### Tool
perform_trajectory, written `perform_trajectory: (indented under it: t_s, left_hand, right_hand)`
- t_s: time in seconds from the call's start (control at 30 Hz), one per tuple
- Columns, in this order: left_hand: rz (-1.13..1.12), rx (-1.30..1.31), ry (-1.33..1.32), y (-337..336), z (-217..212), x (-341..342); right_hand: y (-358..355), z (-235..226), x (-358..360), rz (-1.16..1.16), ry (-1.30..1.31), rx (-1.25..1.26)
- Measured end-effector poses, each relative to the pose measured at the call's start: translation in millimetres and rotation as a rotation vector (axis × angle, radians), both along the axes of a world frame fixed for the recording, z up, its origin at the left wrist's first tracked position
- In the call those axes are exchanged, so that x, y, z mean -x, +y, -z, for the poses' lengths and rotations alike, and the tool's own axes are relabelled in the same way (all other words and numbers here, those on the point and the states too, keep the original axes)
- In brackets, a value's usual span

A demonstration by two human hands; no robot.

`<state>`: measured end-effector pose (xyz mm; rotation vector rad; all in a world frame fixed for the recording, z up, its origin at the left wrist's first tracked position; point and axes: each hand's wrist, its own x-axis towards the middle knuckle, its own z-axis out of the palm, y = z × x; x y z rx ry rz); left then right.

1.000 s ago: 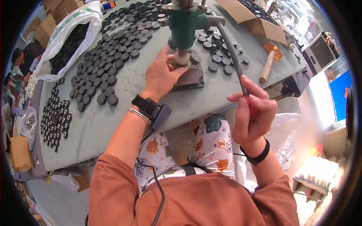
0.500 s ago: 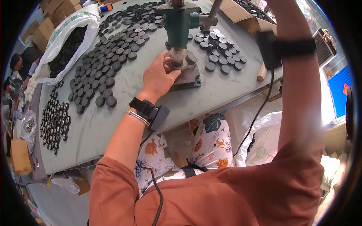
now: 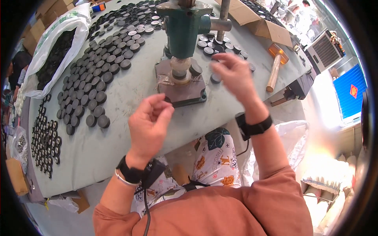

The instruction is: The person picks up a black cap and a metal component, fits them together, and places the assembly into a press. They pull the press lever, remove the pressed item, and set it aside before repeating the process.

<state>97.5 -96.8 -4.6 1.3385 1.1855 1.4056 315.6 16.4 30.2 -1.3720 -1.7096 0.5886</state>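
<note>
A grey desk (image 3: pixel 130 98) is carrying a green press (image 3: pixel 185 27) that is standing on a dark base plate (image 3: pixel 185 92), with a black disc (image 3: pixel 180 73) sitting under its ram. Rows of black discs (image 3: pixel 94 82) are lying to the press's left, and more discs (image 3: pixel 220 43) are lying behind it on the right. A white sack (image 3: pixel 51 47) is sitting at the far left, and a mallet (image 3: pixel 275 63) is lying at the right. The left hand (image 3: pixel 149 126) is hovering near the base plate, its grip narrow, fingers curled, holding nothing visible. The right hand (image 3: pixel 232 74) is hovering beside the press, its grip wide and empty.
</note>
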Motion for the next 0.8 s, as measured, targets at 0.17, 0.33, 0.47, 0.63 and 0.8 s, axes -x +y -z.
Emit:
perform_trajectory:
  t_s: [0.17, 0.33, 0.47, 0.63, 0.8]
  left_hand:
    - [0.137, 0.091, -0.011, -12, -3, -18]
    - [0.128, 0.152, -0.128, -9, -3, -26]
    - [0.118, 0.159, -0.224, 6, -12, -37]
    - [0.274, 0.381, -0.605, 15, -14, -43]
    - [0.323, 0.381, -0.668, 9, -5, -44]
  right_hand:
    - [11, 6, 24, -0.172, -0.312, -0.113]
    - [-9, -1, 14, -0.28, -0.143, 0.093]
    - [-43, 9, 15, -0.36, 0.244, 0.123]
    - [-71, 20, 11, -0.387, 0.255, -0.014]
    - [-86, 27, 7, -0.42, 0.316, -0.033]
